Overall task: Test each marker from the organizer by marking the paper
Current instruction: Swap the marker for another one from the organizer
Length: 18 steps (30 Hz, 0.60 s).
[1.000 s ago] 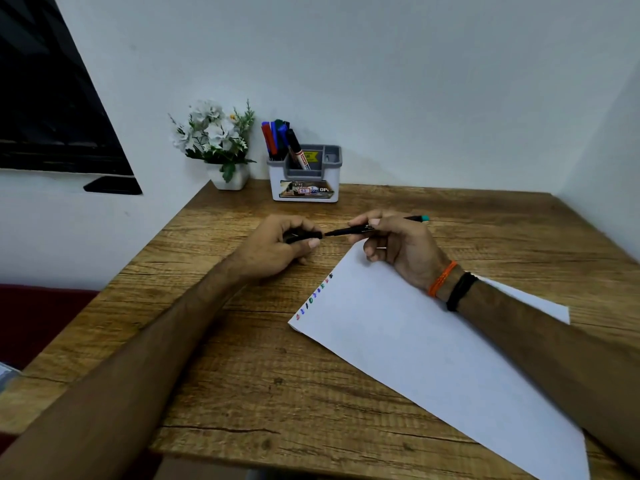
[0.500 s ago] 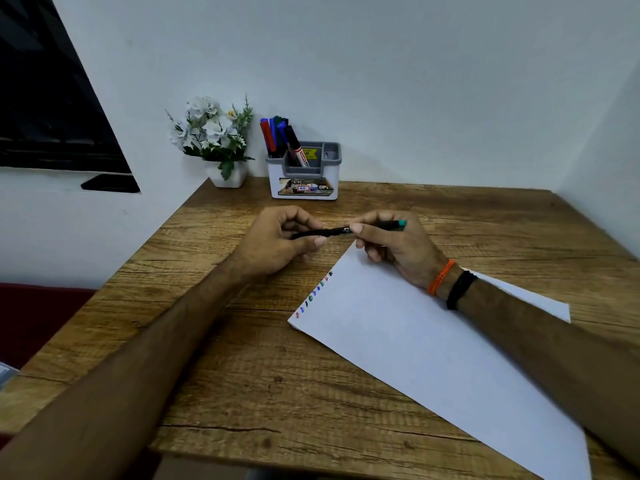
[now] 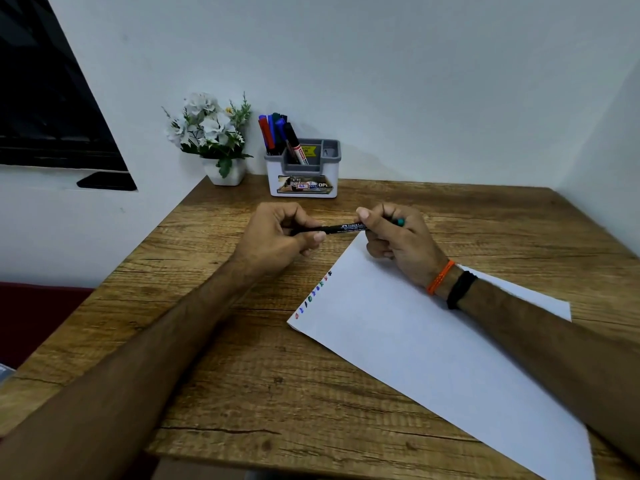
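A black marker (image 3: 346, 228) with a green end lies level between both hands above the table. My right hand (image 3: 398, 237) grips its barrel near the green end. My left hand (image 3: 280, 233) pinches the other end, where the cap sits against the barrel. Under my right hand a white sheet of paper (image 3: 415, 341) lies slanted, with a row of several small coloured marks (image 3: 313, 294) along its left edge. The white and grey organizer (image 3: 303, 174) stands at the back of the table and holds several markers (image 3: 277, 133), red, blue, green and black.
A small white pot of white flowers (image 3: 214, 133) stands left of the organizer against the wall. The wooden table (image 3: 242, 358) fills a corner, with walls behind and to the right. A dark window (image 3: 45, 98) is on the left.
The cap in my left hand was apart from the marker's tip; my hands have moved together and the cap now sits on the marker.
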Available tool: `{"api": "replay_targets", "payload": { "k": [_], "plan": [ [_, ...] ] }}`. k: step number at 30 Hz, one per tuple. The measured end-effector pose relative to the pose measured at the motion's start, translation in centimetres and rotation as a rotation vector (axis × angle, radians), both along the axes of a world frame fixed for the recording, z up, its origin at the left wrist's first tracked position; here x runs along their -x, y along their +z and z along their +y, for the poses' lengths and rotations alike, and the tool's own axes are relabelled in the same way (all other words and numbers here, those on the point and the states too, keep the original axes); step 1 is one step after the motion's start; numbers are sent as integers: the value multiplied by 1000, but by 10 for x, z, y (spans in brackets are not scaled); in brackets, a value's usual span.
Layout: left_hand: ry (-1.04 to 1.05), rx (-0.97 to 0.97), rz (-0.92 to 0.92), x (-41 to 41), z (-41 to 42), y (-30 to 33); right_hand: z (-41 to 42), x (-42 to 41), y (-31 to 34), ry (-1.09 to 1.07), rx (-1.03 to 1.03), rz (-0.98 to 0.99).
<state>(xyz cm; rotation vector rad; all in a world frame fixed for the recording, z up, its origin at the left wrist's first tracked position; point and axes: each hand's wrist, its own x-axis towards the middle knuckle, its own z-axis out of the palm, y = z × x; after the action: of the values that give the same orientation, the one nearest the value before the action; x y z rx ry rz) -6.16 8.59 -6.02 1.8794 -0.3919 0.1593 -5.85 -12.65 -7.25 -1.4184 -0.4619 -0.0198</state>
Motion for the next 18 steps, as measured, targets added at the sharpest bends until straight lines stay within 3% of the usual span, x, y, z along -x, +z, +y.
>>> {"api": "replay_targets", "payload": {
  "k": [12,18],
  "plan": [
    [22,30,-4,0,-4,-2,-3,-4,-2,34,31,-39],
    [22,193,24,1,4,9,-1,-5,7,-64,176,-63]
  ]
}}
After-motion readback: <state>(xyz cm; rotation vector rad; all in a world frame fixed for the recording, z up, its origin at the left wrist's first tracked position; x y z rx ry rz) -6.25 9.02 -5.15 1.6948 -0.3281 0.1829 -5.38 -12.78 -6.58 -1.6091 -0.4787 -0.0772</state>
